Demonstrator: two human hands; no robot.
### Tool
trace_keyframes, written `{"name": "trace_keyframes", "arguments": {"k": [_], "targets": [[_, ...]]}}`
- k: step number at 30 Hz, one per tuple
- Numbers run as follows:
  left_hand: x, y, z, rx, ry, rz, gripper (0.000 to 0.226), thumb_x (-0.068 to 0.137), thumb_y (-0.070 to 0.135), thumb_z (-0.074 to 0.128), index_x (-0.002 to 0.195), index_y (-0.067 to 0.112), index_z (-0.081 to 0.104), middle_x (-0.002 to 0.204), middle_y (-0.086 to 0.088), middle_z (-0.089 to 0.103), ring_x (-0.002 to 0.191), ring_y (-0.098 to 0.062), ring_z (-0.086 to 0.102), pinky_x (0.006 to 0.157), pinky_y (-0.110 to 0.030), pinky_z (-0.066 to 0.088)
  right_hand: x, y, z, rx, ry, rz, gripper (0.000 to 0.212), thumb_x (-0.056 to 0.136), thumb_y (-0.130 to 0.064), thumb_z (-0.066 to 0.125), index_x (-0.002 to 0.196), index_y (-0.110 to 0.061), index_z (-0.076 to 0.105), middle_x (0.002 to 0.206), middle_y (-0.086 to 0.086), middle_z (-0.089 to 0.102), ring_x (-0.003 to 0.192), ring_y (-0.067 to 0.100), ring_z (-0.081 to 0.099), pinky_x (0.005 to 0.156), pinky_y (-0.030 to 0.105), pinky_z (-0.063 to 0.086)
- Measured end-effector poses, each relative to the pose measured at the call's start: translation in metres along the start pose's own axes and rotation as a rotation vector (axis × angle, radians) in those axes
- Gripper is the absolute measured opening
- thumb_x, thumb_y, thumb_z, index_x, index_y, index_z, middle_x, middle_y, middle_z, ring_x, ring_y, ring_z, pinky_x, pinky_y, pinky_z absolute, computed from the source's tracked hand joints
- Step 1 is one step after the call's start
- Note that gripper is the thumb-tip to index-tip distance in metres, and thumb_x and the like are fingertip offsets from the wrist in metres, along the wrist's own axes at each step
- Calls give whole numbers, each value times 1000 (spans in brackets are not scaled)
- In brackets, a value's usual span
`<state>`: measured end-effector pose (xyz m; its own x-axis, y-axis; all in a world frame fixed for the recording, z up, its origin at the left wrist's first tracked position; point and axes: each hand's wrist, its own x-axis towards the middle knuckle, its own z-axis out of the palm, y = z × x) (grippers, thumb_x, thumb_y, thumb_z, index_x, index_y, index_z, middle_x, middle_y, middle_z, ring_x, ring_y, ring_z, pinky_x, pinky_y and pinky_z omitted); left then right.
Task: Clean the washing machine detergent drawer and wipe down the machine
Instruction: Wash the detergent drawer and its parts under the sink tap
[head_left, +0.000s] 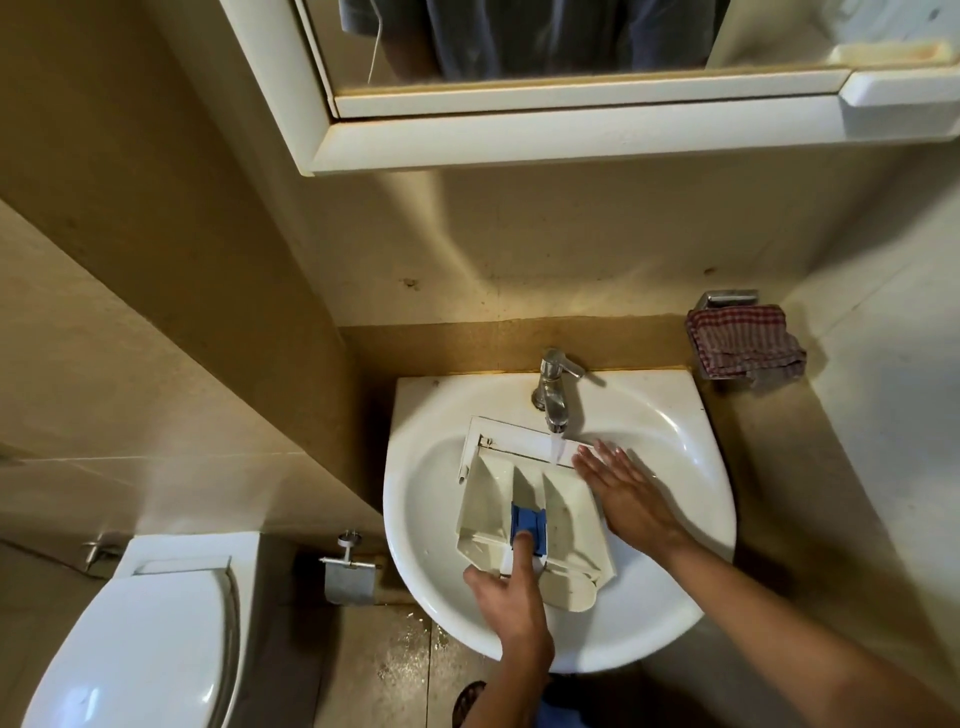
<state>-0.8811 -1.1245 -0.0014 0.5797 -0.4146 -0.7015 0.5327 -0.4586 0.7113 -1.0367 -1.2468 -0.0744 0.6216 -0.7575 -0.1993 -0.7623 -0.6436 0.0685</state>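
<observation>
The white detergent drawer (563, 501) lies in the white sink (675, 431), its front panel under the tap (553, 395). Water runs from the tap onto the drawer's far edge. A blue insert (530, 519) sits in the middle compartment. My left hand (506, 597) grips the drawer's near end, with one finger resting on the blue insert. My right hand (621, 491) lies flat, fingers apart, against the drawer's right side, near the water stream. It holds nothing.
A red checked cloth (743, 343) hangs on a metal holder at the right wall. A toilet (150, 644) stands at the lower left, a paper holder (348, 574) beside it. A mirror cabinet (519, 104) hangs above. The floor below the sink is wet.
</observation>
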Motion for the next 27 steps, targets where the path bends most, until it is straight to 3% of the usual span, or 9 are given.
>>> {"name": "trace_keyframes", "arguments": {"k": [4, 6, 8, 9, 11, 14, 17, 22, 27], "targets": [[0, 7, 3, -31, -52, 23, 36, 81, 12, 75, 99, 10, 43, 94, -20, 62, 73, -27, 64, 77, -49, 58, 34, 10, -9, -305, -136, -144, 56, 79, -16, 41, 132, -4, 55, 136, 13, 55, 128, 25, 51, 120, 37, 1], [0, 8, 2, -27, -66, 38, 36, 81, 11, 74, 97, 11, 42, 90, -20, 62, 70, -27, 63, 75, -50, 58, 49, 18, -18, -454, -107, -241, 74, 77, -8, 40, 148, 0, 22, 147, 12, 43, 135, 22, 43, 120, 35, 2], [-1, 7, 0, 11, -59, 30, 35, 81, 12, 75, 95, 8, 42, 84, -16, 61, 68, -26, 62, 76, -51, 58, 63, 27, -19, -464, -14, -448, 84, 82, 2, 30, 147, -11, -21, 161, 4, 5, 145, 16, 16, 118, 30, 6], [-3, 6, -1, 18, -49, 18, 35, 81, 14, 75, 95, 7, 43, 82, -14, 61, 69, -26, 61, 77, -53, 57, 67, 23, -27, -420, -85, -471, 86, 85, 5, 31, 147, -15, -25, 160, -1, -9, 146, 13, 7, 117, 27, 11], [-6, 3, -1, -3, -20, -8, 36, 80, 16, 76, 93, 7, 44, 83, -14, 61, 73, -28, 62, 79, -55, 56, 73, 11, -34, -438, -71, -540, 79, 88, 5, 32, 151, -16, -10, 158, -6, -15, 146, 9, 2, 111, 24, 23], [-7, 4, -1, -13, 20, -16, 36, 80, 19, 76, 93, 6, 45, 80, -12, 60, 74, -28, 61, 82, -52, 55, 72, 6, -29, -448, -84, -483, 73, 82, -2, 43, 150, -22, 25, 157, -10, 20, 142, 7, 24, 110, 23, 27], [-4, 5, -5, -34, 23, -6, 35, 83, 19, 74, 94, 3, 45, 70, -8, 58, 69, -24, 58, 84, -51, 52, 59, 20, -37, -257, -223, -458, 85, 58, 0, 64, 140, -15, 46, 145, 0, 46, 132, 13, 45, 109, 33, 29], [-1, 4, -11, -50, 15, 5, 31, 82, 20, 74, 96, 9, 48, 76, -13, 62, 71, -25, 61, 78, -45, 54, 24, 23, -21, 281, -187, -252, 53, 99, -18, 28, 151, -22, 21, 155, -11, 13, 145, 7, 9, 118, 38, -1], [1, -2, -8, -98, 31, -2, 33, 84, 20, 72, 102, 6, 48, 100, -25, 63, 72, -24, 62, 67, -32, 51, 12, -12, -31, 1080, -367, 212, 55, 103, -22, 38, 152, -24, 14, 157, -15, -1, 145, 4, -8, 116, 26, 0]]}}
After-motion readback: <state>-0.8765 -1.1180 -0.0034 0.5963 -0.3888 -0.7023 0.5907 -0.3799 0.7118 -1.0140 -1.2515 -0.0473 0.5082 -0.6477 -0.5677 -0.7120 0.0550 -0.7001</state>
